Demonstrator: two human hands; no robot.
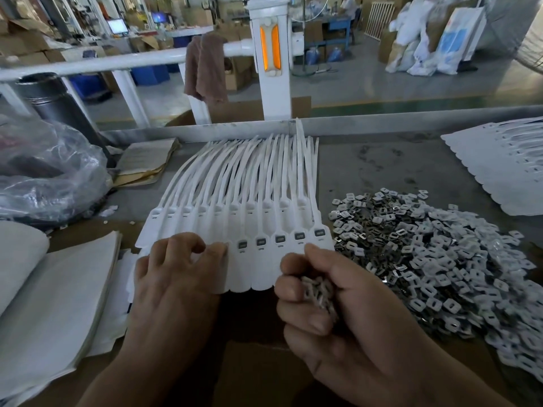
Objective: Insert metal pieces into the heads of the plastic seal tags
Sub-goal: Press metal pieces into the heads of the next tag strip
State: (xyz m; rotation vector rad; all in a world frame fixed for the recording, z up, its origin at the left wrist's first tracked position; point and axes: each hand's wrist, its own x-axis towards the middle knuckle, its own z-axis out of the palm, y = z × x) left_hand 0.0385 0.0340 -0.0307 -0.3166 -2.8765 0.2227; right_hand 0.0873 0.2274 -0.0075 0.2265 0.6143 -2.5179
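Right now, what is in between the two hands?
In the head view, the row of white seal tags lies between the left hand and the right hand, which holds metal pieces. Five tag heads there already show metal.

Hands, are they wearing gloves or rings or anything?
No. The left hand and right hand wear no gloves and no rings, and no watch shows. The arms show no sleeves up to the picture's edge. The right hand's nails are short and unpainted.
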